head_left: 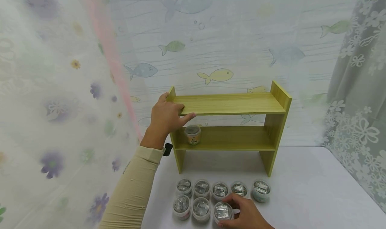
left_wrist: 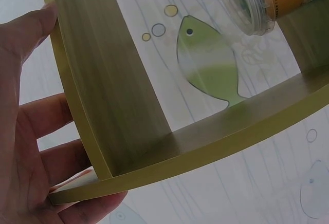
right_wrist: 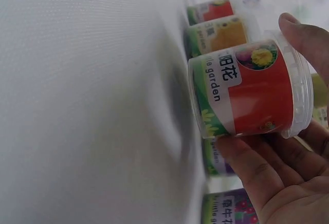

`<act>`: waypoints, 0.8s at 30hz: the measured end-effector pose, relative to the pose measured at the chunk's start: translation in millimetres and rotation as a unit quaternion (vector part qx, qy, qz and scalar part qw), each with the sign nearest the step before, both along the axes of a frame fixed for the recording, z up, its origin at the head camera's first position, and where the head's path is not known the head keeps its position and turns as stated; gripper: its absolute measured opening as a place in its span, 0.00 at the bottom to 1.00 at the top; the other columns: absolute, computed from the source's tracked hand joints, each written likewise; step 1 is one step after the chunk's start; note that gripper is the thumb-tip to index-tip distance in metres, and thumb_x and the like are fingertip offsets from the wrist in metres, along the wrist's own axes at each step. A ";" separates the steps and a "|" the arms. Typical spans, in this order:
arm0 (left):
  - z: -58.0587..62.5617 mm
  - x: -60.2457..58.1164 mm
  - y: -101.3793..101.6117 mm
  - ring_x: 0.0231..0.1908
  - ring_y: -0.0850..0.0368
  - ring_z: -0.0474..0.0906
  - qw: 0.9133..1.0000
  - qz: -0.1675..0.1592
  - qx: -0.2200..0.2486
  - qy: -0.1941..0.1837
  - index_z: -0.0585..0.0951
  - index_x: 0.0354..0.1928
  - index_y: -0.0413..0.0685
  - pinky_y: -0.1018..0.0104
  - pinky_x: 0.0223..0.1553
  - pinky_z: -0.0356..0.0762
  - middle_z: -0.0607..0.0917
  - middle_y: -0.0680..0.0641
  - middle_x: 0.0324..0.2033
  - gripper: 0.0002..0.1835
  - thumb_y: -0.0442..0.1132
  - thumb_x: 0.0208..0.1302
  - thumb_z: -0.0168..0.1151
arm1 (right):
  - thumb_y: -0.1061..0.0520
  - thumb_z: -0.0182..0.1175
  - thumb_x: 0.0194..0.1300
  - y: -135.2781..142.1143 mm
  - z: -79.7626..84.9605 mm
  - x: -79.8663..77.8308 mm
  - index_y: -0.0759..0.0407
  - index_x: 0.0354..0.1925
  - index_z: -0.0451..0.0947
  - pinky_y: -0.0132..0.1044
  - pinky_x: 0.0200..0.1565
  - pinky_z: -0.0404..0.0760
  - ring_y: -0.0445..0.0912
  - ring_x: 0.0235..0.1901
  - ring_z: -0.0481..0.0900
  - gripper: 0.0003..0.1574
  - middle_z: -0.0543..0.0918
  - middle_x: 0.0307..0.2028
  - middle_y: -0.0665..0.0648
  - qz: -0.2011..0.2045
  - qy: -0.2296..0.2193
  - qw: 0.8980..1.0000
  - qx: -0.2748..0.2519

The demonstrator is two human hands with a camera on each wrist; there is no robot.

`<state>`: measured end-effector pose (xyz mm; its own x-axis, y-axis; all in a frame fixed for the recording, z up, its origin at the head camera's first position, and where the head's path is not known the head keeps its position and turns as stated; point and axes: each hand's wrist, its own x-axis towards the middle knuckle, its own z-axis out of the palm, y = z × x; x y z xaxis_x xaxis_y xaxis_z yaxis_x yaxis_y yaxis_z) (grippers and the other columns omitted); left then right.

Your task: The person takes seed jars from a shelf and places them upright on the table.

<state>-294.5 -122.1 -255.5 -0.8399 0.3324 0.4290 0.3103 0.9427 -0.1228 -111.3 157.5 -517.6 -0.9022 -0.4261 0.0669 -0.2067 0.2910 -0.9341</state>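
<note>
My left hand (head_left: 167,118) grips the upper left corner of a yellow-green wooden shelf (head_left: 229,104). In the left wrist view its thumb and fingers lie around the board edges. My right hand (head_left: 247,214) holds a small plastic tub (head_left: 223,211) by its sides, at the right end of the front row. The right wrist view shows this tub's red label (right_wrist: 262,98) with flower pictures, "little garden" lettering and a clear lid (right_wrist: 300,90). Another tub (head_left: 193,135), with an orange label, stands at the left of the middle board.
Several similar lidded tubs (head_left: 201,207) stand in two rows on the white tabletop (head_left: 301,188) before the shelf. One tub (head_left: 261,190) stands apart at the right of the back row. Fish-patterned curtain (head_left: 217,75) hangs behind; lace curtain (head_left: 362,131) hangs at right.
</note>
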 end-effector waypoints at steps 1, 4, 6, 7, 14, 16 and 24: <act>0.0 0.1 -0.1 0.77 0.39 0.60 1.000 -0.001 0.001 0.000 0.86 0.36 0.60 0.43 0.50 0.85 0.78 0.56 0.15 0.36 0.82 0.64 0.46 | 0.44 0.81 0.53 -0.2 -0.7 -0.2 0.55 0.56 0.79 0.31 0.41 0.88 0.35 0.48 0.85 0.37 0.87 0.52 0.55 -0.001 -0.004 1.000 0.000; 0.3 0.0 0.2 0.77 0.39 0.60 1.000 -0.002 0.003 -0.001 0.85 0.36 0.61 0.44 0.49 0.86 0.78 0.56 0.15 0.36 0.82 0.64 0.46 | 0.44 0.81 0.52 -0.8 -3.8 -1.0 0.55 0.56 0.78 0.30 0.41 0.87 0.35 0.48 0.85 0.37 0.86 0.53 0.57 -0.005 -0.013 1.000 0.004; 0.9 0.2 0.5 0.77 0.39 0.59 1.000 -0.001 0.003 -0.004 0.86 0.38 0.61 0.44 0.49 0.86 0.79 0.56 0.16 0.36 0.82 0.64 0.46 | 0.44 0.81 0.52 -1.2 -6.7 -1.6 0.54 0.56 0.78 0.31 0.41 0.87 0.35 0.48 0.85 0.37 0.86 0.53 0.57 -0.008 -0.021 1.000 0.007; 1.1 0.2 0.6 0.77 0.39 0.59 1.000 0.001 0.003 -0.006 0.87 0.39 0.61 0.44 0.49 0.86 0.79 0.56 0.16 0.36 0.82 0.64 0.45 | 0.44 0.81 0.53 -1.4 -8.1 -2.0 0.53 0.56 0.78 0.31 0.41 0.87 0.35 0.48 0.85 0.37 0.86 0.53 0.57 -0.009 -0.023 1.000 0.007; 1.8 1.0 0.5 0.78 0.39 0.58 1.000 0.005 0.007 -0.009 0.87 0.42 0.61 0.43 0.48 0.86 0.81 0.56 0.17 0.36 0.82 0.64 0.46 | 0.42 0.80 0.54 -4.4 -13.8 -3.9 0.54 0.60 0.78 0.34 0.43 0.88 0.40 0.51 0.86 0.39 0.85 0.56 0.59 -0.024 -0.034 0.999 0.009; 1.6 1.0 0.5 0.78 0.39 0.58 1.000 0.005 0.005 -0.009 0.87 0.42 0.61 0.43 0.48 0.86 0.81 0.56 0.18 0.37 0.82 0.64 0.45 | 0.42 0.80 0.53 -5.5 -15.4 -4.2 0.54 0.60 0.79 0.35 0.44 0.88 0.44 0.53 0.86 0.41 0.85 0.57 0.60 -0.032 -0.036 0.999 0.009; -0.1 1.5 0.7 0.78 0.39 0.58 1.000 0.005 0.002 -0.006 0.88 0.46 0.62 0.43 0.47 0.86 0.83 0.55 0.19 0.38 0.82 0.64 0.45 | 0.42 0.81 0.52 -6.1 -17.2 -2.4 0.52 0.61 0.79 0.36 0.45 0.88 0.48 0.54 0.87 0.41 0.84 0.59 0.61 -0.041 -0.042 0.998 0.001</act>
<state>-293.1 -121.5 -255.6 -0.8483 0.3216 0.4206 0.3013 0.9465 -0.1160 -113.8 151.4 -534.8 -0.9365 -0.3505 -0.0112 -0.1031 0.3057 -0.9465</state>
